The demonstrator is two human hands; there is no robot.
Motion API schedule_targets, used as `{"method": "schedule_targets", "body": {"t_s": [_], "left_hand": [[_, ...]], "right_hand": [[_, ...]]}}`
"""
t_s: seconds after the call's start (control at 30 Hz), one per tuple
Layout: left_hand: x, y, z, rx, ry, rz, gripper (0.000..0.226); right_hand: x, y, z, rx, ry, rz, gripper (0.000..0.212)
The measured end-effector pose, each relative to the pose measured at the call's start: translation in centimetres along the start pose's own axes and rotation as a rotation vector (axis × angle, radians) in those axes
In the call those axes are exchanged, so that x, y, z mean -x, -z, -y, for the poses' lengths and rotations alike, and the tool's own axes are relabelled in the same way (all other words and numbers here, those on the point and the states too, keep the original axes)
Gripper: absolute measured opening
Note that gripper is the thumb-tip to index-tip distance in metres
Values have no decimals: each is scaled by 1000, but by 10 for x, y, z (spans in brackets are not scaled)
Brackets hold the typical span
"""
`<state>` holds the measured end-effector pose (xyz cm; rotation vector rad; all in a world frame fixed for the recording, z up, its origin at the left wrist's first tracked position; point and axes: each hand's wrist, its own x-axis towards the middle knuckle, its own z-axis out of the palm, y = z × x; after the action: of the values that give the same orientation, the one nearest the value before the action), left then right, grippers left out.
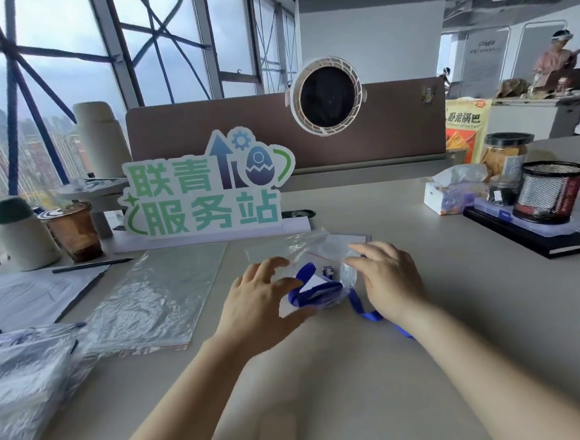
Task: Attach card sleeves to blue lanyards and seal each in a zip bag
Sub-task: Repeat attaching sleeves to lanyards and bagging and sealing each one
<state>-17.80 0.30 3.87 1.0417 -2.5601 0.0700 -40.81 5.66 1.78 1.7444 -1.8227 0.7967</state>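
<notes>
A clear zip bag with a red seal line lies on the desk in the middle. A folded blue lanyard with a card sleeve and small metal clip lies half inside its mouth, its tail trailing out under my right wrist. My left hand grips the left side of the bundle, thumb against the lanyard. My right hand holds the bag's right edge with curled fingers.
A stack of empty clear bags lies to the left, filled bags at the far left. A standing sign, cups, a tissue pack, a mesh pen holder and a black notebook stand around.
</notes>
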Motion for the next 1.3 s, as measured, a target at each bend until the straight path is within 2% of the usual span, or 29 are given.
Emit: {"method": "schedule_targets", "body": {"t_s": [0.07,0.1,0.23,0.33,0.47,0.6,0.67,0.77,0.9,1.1,1.2,1.3], "left_hand": [[5,6,7,-67,1,78,65],[6,9,9,-104,8,95,64],[2,16,11,-161,-18,-22,35],[-8,27,19,-193,-56,-64,25],[-28,65,30,-159,-31,-179,18],[-49,114,30,-34,12,-315,11],[-55,128,29,-31,3,-311,9],[-57,142,27,33,-13,-351,8],[-61,158,29,87,-77,-347,8],[-69,177,34,245,-92,-180,4],[-69,182,31,352,-75,-209,5],[-69,190,29,384,-58,-306,6]], "right_hand": [[-6,7,1,10,9,0,37],[-10,11,2,5,15,-3,34],[-24,29,11,4,62,42,19],[-40,48,15,16,89,68,4],[-69,78,9,-36,71,148,12],[-102,114,2,-157,29,83,12],[-114,126,1,-114,48,141,11],[-129,139,-1,-186,30,56,11],[-140,154,-3,-182,45,57,9],[-146,169,-3,-201,25,116,11],[-146,174,-2,-195,13,102,11],[-146,178,3,-261,-23,63,10]]}}
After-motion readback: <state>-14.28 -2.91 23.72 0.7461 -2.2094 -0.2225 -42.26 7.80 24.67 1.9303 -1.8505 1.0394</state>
